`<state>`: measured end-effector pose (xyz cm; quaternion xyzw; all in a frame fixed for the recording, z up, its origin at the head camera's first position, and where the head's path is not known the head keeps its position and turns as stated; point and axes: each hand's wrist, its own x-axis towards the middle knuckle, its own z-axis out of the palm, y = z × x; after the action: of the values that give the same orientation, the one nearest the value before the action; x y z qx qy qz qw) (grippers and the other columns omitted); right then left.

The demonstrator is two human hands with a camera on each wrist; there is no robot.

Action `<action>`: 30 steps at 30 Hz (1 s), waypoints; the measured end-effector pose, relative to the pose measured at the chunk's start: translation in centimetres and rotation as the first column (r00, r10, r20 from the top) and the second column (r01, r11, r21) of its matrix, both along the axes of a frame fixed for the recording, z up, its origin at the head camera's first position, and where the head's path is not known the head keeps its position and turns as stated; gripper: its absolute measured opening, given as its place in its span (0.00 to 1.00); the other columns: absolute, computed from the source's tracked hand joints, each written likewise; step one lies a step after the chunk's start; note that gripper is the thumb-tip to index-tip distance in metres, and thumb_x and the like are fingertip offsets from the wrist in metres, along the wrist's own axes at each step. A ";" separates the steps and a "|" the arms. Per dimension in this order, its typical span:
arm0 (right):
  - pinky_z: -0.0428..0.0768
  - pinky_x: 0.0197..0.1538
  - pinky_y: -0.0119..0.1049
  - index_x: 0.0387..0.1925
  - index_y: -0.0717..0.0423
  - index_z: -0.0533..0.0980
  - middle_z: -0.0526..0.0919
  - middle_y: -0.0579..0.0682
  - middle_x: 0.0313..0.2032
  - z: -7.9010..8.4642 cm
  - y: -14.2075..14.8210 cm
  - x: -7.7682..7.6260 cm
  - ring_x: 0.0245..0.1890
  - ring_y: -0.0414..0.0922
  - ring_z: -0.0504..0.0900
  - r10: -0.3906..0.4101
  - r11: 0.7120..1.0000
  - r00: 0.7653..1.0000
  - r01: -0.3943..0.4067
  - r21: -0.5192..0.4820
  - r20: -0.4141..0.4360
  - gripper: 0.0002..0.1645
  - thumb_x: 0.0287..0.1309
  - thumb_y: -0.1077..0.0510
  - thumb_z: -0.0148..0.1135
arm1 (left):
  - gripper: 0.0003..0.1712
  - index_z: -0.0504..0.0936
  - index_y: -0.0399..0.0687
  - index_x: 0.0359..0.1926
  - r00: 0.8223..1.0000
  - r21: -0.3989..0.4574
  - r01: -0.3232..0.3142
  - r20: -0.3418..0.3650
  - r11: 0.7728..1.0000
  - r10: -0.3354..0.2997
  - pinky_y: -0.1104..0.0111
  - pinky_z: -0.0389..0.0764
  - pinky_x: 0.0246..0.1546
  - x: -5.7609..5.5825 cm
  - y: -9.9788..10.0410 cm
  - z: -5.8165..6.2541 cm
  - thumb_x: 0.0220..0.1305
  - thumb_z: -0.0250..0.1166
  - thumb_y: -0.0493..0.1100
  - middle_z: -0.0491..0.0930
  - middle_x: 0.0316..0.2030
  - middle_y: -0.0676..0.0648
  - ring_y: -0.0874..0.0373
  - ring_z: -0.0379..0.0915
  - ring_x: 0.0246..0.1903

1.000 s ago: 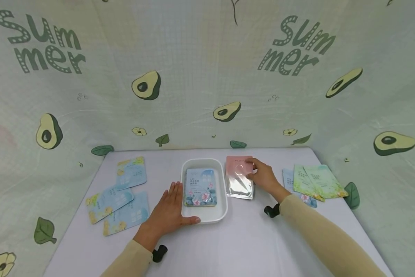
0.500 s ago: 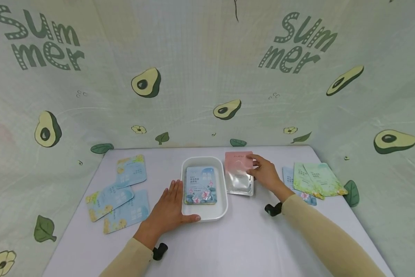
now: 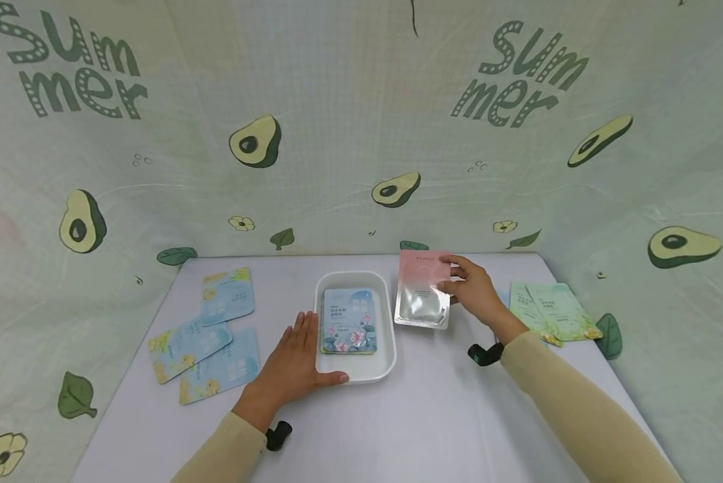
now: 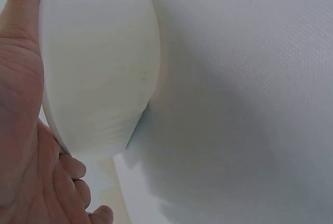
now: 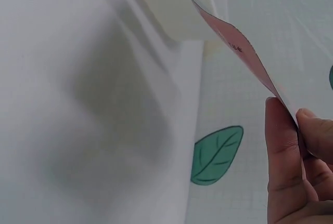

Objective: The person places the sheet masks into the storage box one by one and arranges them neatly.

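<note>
My right hand pinches a pink and silver face mask packet by its right edge, between thumb and fingers. The right wrist view shows this packet nearly edge-on and raised over the table, its shadow below. My left hand lies along the left side of a white plastic tray, fingers straight, thumb stretched along the front rim. In the left wrist view the palm and thumb rest against the tray wall. Inside the tray lies a stack of packets, topped by a blue one with pink flowers.
Several blue and yellow packets lie spread on the left of the white table. At the right, green packets overlap a blue one, mostly hidden behind my right hand. A patterned cloth hangs behind the table.
My right hand has lifted the pink and silver packet higher and shifted it slightly right, away from the tray. My left hand has stayed at the tray.
</note>
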<state>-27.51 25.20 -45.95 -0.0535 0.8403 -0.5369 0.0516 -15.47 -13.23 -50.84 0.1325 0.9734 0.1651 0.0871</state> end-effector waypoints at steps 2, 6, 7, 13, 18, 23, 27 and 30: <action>0.90 0.40 0.40 0.78 0.53 0.66 0.80 0.67 0.62 0.7 -0.1 0.1 0.44 0.50 0.88 0.006 1.000 1.000 -0.006 -0.014 -0.006 0.40 0.68 0.64 0.69 | 0.82 0.41 0.32 0.83 1.000 -0.005 0.001 -0.009 1.000 -0.001 0.45 0.49 0.82 0.0 -0.1 0.0 0.52 0.63 0.87 0.42 0.84 0.34 0.39 0.34 0.84; 0.91 0.40 0.41 0.77 0.53 0.67 0.81 0.67 0.61 1.8 -1.0 0.2 0.43 0.49 0.88 0.016 0.998 1.000 -0.016 -0.057 -0.010 0.38 0.69 0.65 0.68 | 0.82 0.42 0.31 0.83 1.000 -0.019 0.011 -0.019 1.000 -0.011 0.44 0.49 0.82 0.0 -0.1 -0.1 0.52 0.62 0.87 0.43 0.84 0.33 0.38 0.35 0.84; 0.90 0.40 0.41 0.76 0.53 0.67 0.81 0.66 0.60 2.0 -1.4 0.3 0.43 0.48 0.88 0.020 0.997 1.000 -0.021 -0.068 -0.009 0.38 0.69 0.65 0.68 | 0.82 0.42 0.31 0.83 1.000 -0.025 0.013 -0.024 1.000 -0.014 0.43 0.49 0.82 0.0 -0.2 -0.1 0.52 0.61 0.88 0.43 0.84 0.33 0.38 0.35 0.84; 0.90 0.38 0.40 0.75 0.54 0.69 0.82 0.66 0.61 2.1 -5.0 0.3 0.41 0.45 0.88 0.069 0.987 0.998 -0.067 -0.148 0.012 0.37 0.68 0.66 0.68 | 0.81 0.43 0.30 0.83 0.998 -0.058 0.020 -0.050 0.998 -0.022 0.43 0.49 0.82 -0.1 -0.4 -0.1 0.54 0.60 0.88 0.42 0.84 0.32 0.37 0.34 0.84; 0.90 0.36 0.40 0.74 0.55 0.70 0.83 0.66 0.59 1.0 -8.3 0.4 0.40 0.46 0.89 0.123 0.972 0.991 -0.111 -0.207 0.047 0.36 0.67 0.68 0.68 | 0.81 0.43 0.30 0.83 0.998 -0.049 0.026 -0.051 0.998 -0.028 0.43 0.49 0.82 -0.2 -0.4 -0.1 0.54 0.59 0.89 0.42 0.84 0.32 0.37 0.34 0.84; 0.90 0.35 0.39 0.72 0.54 0.72 0.84 0.64 0.57 -0.2 -10.9 0.4 0.39 0.45 0.89 0.149 0.964 0.985 -0.124 -0.237 0.092 0.35 0.66 0.69 0.68 | 0.81 0.43 0.30 0.83 0.999 -0.043 0.026 -0.044 0.999 -0.028 0.43 0.50 0.82 -0.3 -0.4 -0.1 0.54 0.59 0.88 0.42 0.84 0.32 0.37 0.33 0.84; 0.88 0.33 0.37 0.72 0.53 0.72 0.84 0.62 0.55 -1.2 -12.3 0.2 0.38 0.44 0.87 0.164 0.966 0.980 -0.135 -0.222 0.114 0.34 0.66 0.69 0.68 | 0.81 0.43 0.30 0.83 0.999 -0.035 0.026 -0.041 0.999 -0.027 0.43 0.51 0.82 -0.3 -0.3 -0.1 0.54 0.60 0.88 0.42 0.84 0.32 0.37 0.34 0.84; 0.88 0.33 0.38 0.71 0.52 0.74 0.85 0.60 0.51 -1.6 -13.2 0.1 0.38 0.45 0.87 0.163 0.973 0.978 -0.137 -0.187 0.130 0.34 0.65 0.68 0.69 | 0.81 0.43 0.30 0.83 0.999 -0.031 0.026 -0.035 0.999 -0.027 0.43 0.51 0.82 -0.3 -0.2 0.0 0.54 0.61 0.88 0.42 0.84 0.32 0.37 0.34 0.84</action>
<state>-27.37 12.00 -47.58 -0.0823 0.7767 -0.6066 0.1482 -15.76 -13.44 -50.82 0.1470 0.9754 0.1468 0.0741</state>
